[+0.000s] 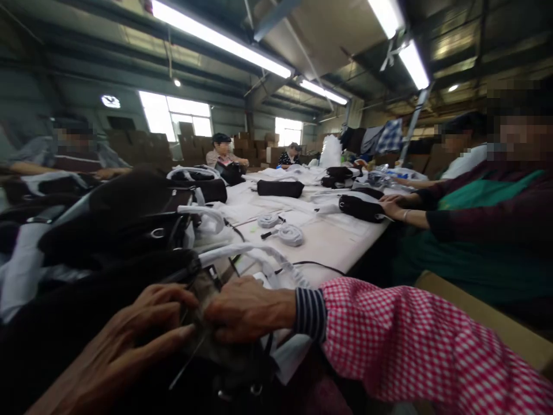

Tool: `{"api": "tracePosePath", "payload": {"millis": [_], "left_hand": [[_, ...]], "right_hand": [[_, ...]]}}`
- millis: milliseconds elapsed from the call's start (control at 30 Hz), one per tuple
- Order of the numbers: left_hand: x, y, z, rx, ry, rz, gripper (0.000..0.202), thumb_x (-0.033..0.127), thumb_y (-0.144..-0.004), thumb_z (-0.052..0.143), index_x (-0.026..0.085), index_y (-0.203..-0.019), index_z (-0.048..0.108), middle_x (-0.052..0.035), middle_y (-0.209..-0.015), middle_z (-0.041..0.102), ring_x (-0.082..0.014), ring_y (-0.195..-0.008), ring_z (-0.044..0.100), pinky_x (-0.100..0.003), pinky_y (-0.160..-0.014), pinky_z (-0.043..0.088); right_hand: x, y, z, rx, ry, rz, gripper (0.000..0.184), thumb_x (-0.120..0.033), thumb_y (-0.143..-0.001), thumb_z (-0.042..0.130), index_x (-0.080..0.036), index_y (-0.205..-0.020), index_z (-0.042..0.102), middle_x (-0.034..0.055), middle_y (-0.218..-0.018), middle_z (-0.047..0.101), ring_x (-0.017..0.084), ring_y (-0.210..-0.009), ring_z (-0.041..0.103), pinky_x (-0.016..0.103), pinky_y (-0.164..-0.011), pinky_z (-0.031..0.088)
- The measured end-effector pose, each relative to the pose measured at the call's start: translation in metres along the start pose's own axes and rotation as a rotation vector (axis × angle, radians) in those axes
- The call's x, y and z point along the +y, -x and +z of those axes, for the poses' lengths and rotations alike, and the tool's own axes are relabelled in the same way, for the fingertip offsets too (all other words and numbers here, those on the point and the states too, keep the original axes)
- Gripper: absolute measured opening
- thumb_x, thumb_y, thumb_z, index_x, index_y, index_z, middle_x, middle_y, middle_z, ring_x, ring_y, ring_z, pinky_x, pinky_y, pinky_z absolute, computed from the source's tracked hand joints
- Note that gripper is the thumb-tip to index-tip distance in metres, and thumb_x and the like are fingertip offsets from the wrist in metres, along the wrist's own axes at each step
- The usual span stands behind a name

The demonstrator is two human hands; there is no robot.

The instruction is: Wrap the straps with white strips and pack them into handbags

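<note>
My left hand (129,340) and my right hand (244,308) meet over a black bag (224,357) lying at the near edge of the long table (337,242). Both hands pinch the bag's dark fabric where a thin strap or zipper runs between the fingers. My right arm wears a red-and-white checked sleeve (410,346) with a striped cuff. A heap of black bags (129,213) with white paper-wrapped handles (259,256) stands just behind my hands.
White wrapped rolls (290,233) and a black cable lie mid-table. More black bags (280,188) sit farther along. A co-worker on the right rests hands on a black bag (360,207). Other people sit at the left and far end. A cardboard box edge (484,317) is at the right.
</note>
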State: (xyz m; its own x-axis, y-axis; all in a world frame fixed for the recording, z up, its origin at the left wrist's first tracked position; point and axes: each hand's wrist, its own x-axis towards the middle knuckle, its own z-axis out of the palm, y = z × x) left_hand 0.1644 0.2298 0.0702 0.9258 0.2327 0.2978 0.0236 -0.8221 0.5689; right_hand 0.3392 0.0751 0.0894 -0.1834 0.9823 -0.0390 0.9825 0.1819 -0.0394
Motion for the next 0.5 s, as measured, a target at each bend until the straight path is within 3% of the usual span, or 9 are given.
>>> {"api": "tracePosePath", "payload": {"millis": [100, 200, 300, 400, 500], "left_hand": [[0.021, 0.002, -0.009, -0.074, 0.062, -0.121, 0.037, 0.052, -0.088, 0.063, 0.022, -0.067, 0.067, -0.0016, -0.12, 0.069, -0.0249, -0.109, 0.062, -0.028, -0.093, 0.053], [0.029, 0.005, -0.008, -0.01, 0.134, -0.142, 0.039, 0.043, -0.088, 0.062, 0.019, -0.058, 0.054, -0.0022, -0.114, 0.07, -0.0243, -0.103, 0.063, -0.032, -0.09, 0.053], [0.03, 0.011, -0.001, 0.033, 0.154, -0.129, 0.04, 0.036, -0.089, 0.061, 0.018, -0.056, 0.048, -0.0026, -0.121, 0.069, -0.0247, -0.104, 0.063, -0.037, -0.092, 0.052], [0.031, 0.015, 0.001, 0.04, -0.013, -0.054, 0.031, 0.036, -0.096, 0.058, 0.02, -0.069, 0.059, -0.0025, -0.13, 0.065, -0.0249, -0.114, 0.059, -0.04, -0.099, 0.051], [0.027, 0.01, -0.008, 0.057, -0.368, 0.167, 0.024, 0.037, -0.101, 0.055, 0.024, -0.086, 0.067, -0.0031, -0.117, 0.07, -0.0272, -0.132, 0.046, -0.044, -0.109, 0.043]], "right_hand": [[-0.004, 0.009, 0.002, 0.068, -0.02, -0.01, 0.015, -0.032, -0.087, 0.059, -0.019, -0.085, 0.064, 0.004, -0.079, 0.071, 0.019, -0.068, 0.064, 0.029, -0.052, 0.026], [-0.002, 0.008, 0.008, 0.185, -0.027, 0.007, 0.013, -0.027, -0.091, 0.056, -0.017, -0.092, 0.064, 0.005, -0.08, 0.072, 0.019, -0.07, 0.066, 0.03, -0.056, 0.029], [0.007, -0.012, 0.014, 0.277, -0.004, 0.099, 0.014, -0.024, -0.092, 0.054, -0.016, -0.095, 0.065, 0.008, -0.081, 0.073, 0.021, -0.071, 0.066, 0.03, -0.057, 0.03], [0.02, -0.042, 0.016, 0.356, -0.003, 0.165, 0.017, -0.022, -0.092, 0.053, -0.014, -0.1, 0.066, 0.0103, -0.085, 0.073, 0.023, -0.074, 0.066, 0.03, -0.061, 0.034], [0.03, -0.061, 0.019, 0.396, -0.038, 0.149, 0.017, -0.021, -0.091, 0.053, -0.014, -0.102, 0.065, 0.0095, -0.088, 0.073, 0.022, -0.076, 0.064, 0.03, -0.064, 0.036]]}}
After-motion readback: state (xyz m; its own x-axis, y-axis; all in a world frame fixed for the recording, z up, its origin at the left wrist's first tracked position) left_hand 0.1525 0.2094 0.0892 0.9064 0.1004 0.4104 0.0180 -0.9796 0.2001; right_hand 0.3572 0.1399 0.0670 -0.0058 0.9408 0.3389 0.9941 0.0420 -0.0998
